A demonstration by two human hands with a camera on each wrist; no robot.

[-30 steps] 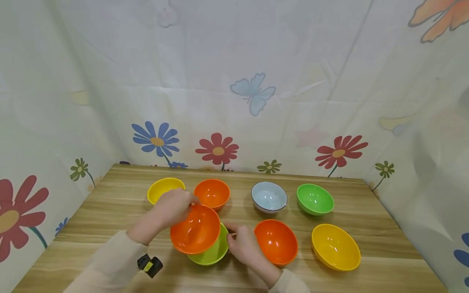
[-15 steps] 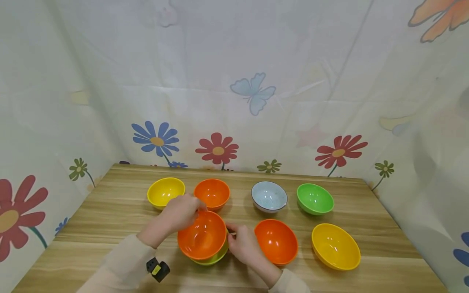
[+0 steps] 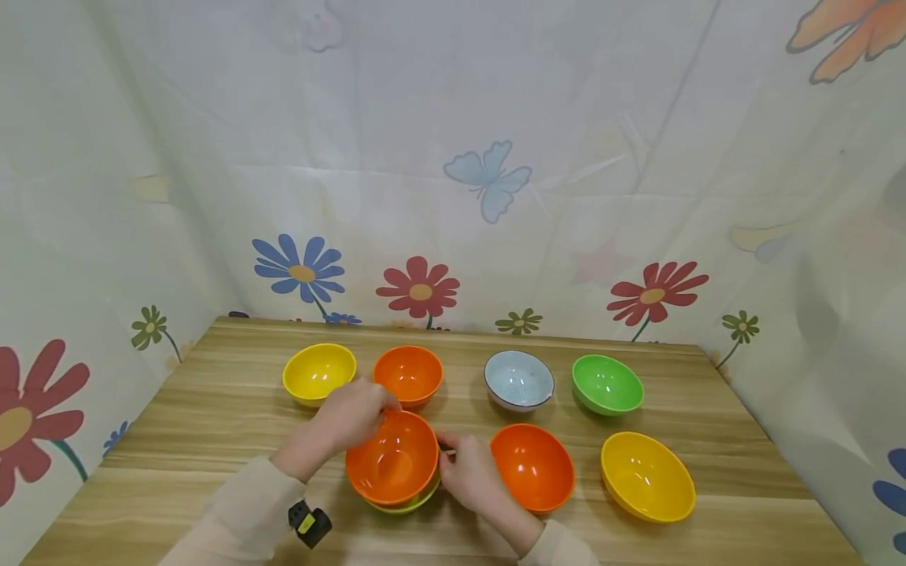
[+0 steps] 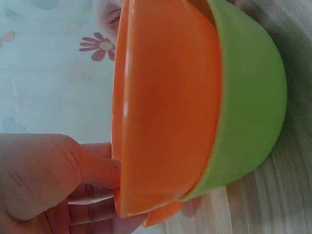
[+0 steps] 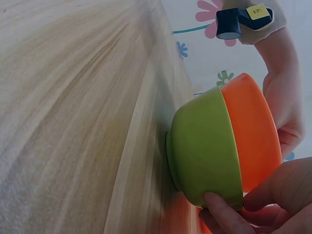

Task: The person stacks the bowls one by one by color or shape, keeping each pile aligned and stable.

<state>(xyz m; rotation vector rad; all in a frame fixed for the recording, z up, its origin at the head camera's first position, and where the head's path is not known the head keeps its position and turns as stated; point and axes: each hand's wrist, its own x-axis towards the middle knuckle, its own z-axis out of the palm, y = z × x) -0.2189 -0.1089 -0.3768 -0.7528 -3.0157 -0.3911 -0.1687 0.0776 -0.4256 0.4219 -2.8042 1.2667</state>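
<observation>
Between finger and thumb, my left hand (image 3: 357, 410) pinches the rim of an orange bowl (image 3: 392, 460). That bowl sits with its lower part inside a lime green bowl (image 5: 204, 146), its rim standing above the green one, as the left wrist view also shows. My right hand (image 3: 473, 472) holds the green bowl's rim on the right side, with a finger against its outer wall in the right wrist view. The green bowl's foot rests on the wooden table. From the head view, the orange bowl hides most of the green one.
Just right of my right hand stands another orange bowl (image 3: 534, 469), then a yellow bowl (image 3: 647, 477). Behind are a small yellow bowl (image 3: 318, 373), an orange bowl (image 3: 409, 376), a pale blue bowl (image 3: 519, 381) and a bright green bowl (image 3: 607, 385). A patterned cloth (image 3: 566, 236) surrounds the table (image 3: 212, 409).
My left hand has carried the orange bowl rightward and slightly toward me, down into the lime green bowl. The right hand has stayed at the green rim.
</observation>
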